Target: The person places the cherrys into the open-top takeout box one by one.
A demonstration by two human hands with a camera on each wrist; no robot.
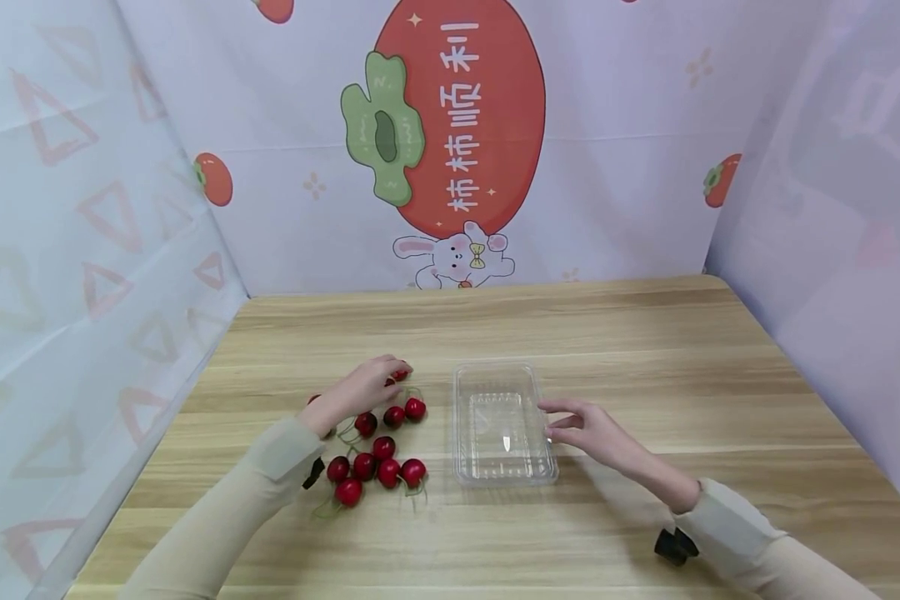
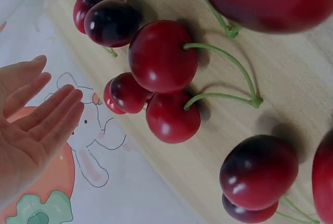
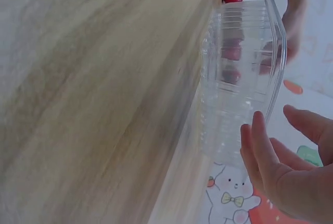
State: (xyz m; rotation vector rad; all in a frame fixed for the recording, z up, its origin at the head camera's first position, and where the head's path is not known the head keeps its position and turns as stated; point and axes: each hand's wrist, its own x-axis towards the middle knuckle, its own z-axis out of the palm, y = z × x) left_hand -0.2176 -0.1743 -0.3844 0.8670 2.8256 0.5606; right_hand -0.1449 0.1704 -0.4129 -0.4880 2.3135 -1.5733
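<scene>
Several dark red cherries (image 1: 364, 465) with green stems lie on the left half of the table, some joined in pairs at the stem. My left hand (image 1: 375, 383) reaches over the far ones, close to a cherry (image 1: 401, 372) at its fingertips. In the left wrist view that left hand (image 2: 36, 114) has its fingers loosely extended, with nothing between them. A clear plastic box (image 1: 461, 425) stands right of the cherries, no fruit in it. Beside its right rim is my right hand (image 1: 588, 429), fingers lightly bent. The right wrist view shows its fingertips (image 3: 258, 122) right at the box wall, thumb apart.
The wooden table (image 1: 645, 350) carries everything. A printed cloth (image 1: 285, 225) with a big persimmon and a rabbit hangs behind it, and more cloth (image 1: 82, 250) walls the left and right sides. Both sleeves bear black wrist devices (image 1: 675, 546).
</scene>
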